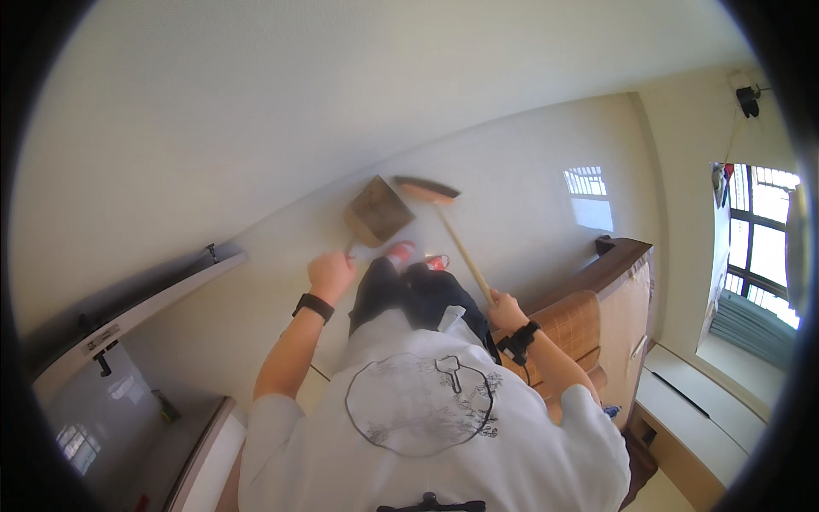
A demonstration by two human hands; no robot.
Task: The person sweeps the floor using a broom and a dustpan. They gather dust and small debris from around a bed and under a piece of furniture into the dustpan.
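Note:
My left hand (pixel 331 276) is closed around the handle of a dustpan (pixel 379 212), most of the handle being hidden by the fist. The dustpan is brownish, slightly blurred, and lies in front of my feet close to the wall. In my right hand (pixel 506 311) is the pale handle of a broom (pixel 462 246). It slants forward to an orange head with dark bristles, just right of the dustpan and apart from it. I cannot tell whether the bristles touch the floor.
A long wall (pixel 307 96) runs along the far side of the glossy floor (pixel 512 173). To my right stands a wood-framed sofa (pixel 576 320) with tan covers, and a window (pixel 758 224) beyond it. At left is a white ledge (pixel 185 291) with a dark screen (pixel 153 278) behind it.

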